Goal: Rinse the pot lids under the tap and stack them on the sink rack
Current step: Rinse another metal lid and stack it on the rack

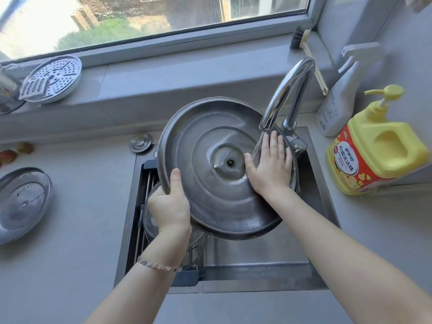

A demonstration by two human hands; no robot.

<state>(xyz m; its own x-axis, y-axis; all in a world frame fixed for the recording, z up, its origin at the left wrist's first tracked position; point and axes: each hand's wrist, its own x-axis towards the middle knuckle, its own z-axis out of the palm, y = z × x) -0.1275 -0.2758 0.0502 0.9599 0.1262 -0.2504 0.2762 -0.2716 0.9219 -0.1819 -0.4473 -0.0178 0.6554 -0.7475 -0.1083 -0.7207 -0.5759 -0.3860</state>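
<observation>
- The big steel pot lid (pixel 210 195) is held over the sink (pixel 257 253), tilted, with its far edge raised toward the window ledge and its near edge low over the basin.
- The face turned to the camera shows ringed steps and a centre boss with a small dark hole.
- The left hand (pixel 169 206) grips the lid at its near-left rim: the thumb lies on the visible face, and the fingers curl behind the edge, out of sight.
- A bracelet (pixel 156 265) sits on the left wrist.
- The right hand (pixel 268 167) lies flat on the lid's face just right of the centre boss, with its fingers straight and spread a little, holding nothing.
- The tap (pixel 287 90) arches over the lid's right side; its water stream (pixel 258 146) lands at the right hand's index finger and thumb.
- The sink rack (pixel 145 181) spans the sink's left part, below the left hand and the lid's left edge.
- A glass lid (pixel 149 223) lies on that rack, mostly hidden by the left hand and wrist.
- Another steel lid (pixel 23 202) rests on the counter (pixel 81 195), well left of the sink.
- A yellow soap bottle (pixel 374 148) and a white spray bottle (pixel 339 101) stand right of the tap.
</observation>
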